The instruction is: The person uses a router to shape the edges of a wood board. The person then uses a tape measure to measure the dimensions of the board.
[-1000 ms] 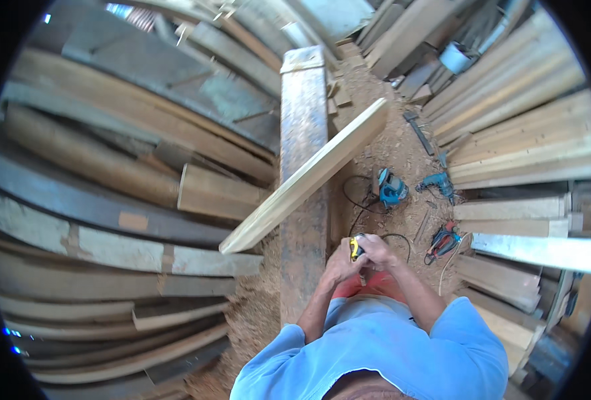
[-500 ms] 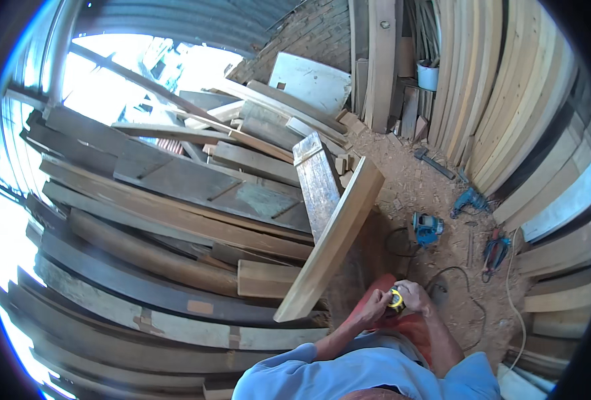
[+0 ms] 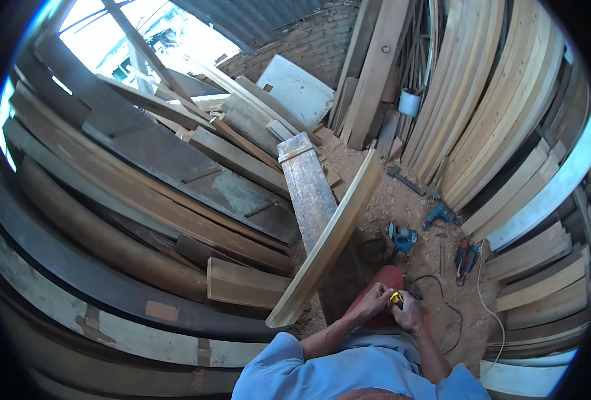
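In front of my body, a yellow and black tape measure (image 3: 396, 300) sits in my right hand (image 3: 410, 316), whose fingers wrap round its case. Close against it on the left is my left hand (image 3: 374, 301), its fingers curled closed. Whatever those fingers pinch is too small to make out. A pale wooden board (image 3: 332, 241) slants just ahead of my hands, lying across a narrow, worn workbench (image 3: 307, 190). Neither hand touches the board.
Long planks (image 3: 109, 180) are stacked on the left; more boards (image 3: 489, 113) lean at the right. On the shavings-covered floor lie a blue power tool (image 3: 402, 238), a blue drill (image 3: 440, 217), a red-and-blue tool (image 3: 467, 259), a hammer (image 3: 405, 180) and a cord (image 3: 450, 308). A white bucket (image 3: 409, 103) stands behind.
The view has turned, so the surroundings look tilted and shifted left. The tape measure has turned in my right hand, showing its black side; my hands stay close together.
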`<state>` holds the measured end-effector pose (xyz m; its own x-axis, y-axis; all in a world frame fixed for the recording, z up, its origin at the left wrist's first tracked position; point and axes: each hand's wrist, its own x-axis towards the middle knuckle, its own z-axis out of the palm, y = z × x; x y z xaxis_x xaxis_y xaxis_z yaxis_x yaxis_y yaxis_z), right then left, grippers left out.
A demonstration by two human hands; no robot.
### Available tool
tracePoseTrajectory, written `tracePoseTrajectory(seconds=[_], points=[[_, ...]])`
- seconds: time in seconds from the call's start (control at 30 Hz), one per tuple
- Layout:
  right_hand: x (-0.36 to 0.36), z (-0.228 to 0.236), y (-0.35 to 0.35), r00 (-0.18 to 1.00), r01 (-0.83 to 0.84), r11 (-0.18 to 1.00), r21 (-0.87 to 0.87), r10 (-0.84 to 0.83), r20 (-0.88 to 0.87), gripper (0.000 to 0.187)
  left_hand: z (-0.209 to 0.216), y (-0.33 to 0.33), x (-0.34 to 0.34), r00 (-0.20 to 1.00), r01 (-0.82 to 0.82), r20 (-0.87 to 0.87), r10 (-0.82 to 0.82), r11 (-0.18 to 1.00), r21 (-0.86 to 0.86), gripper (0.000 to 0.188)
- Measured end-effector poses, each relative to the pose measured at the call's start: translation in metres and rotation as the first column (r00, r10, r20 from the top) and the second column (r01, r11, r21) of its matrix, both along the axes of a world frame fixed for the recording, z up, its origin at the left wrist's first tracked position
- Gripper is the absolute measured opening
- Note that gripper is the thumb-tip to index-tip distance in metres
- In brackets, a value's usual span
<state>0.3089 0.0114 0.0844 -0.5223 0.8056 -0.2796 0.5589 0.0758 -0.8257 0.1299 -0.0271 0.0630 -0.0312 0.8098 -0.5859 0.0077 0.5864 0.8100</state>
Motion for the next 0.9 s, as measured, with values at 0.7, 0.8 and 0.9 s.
tracePoseTrajectory(seconds=[0.7, 0.8, 0.9], points=[[0.043, 0.068, -0.015, 0.964, -0.240, 0.923, -0.300, 0.191, -0.184, 0.050, 0.100, -0.036, -0.127, 0.989, -0.093, -0.070, 0.130, 0.916, 0.391, 0.021], [0.065, 0.054, -0.018, 0.980, -0.133, 0.944, -0.303, 0.080, -0.183, 0.051, 0.127, -0.040, -0.188, 0.269, 0.465, -0.920, 0.284, 0.798, 0.382, 0.076], [0.073, 0.038, -0.021, 0.993, -0.045, 0.978, -0.205, 0.022, -0.116, 0.056, 0.075, -0.058, -0.246, 0.710, 0.404, -0.695, -0.113, 0.873, 0.272, 0.102]])
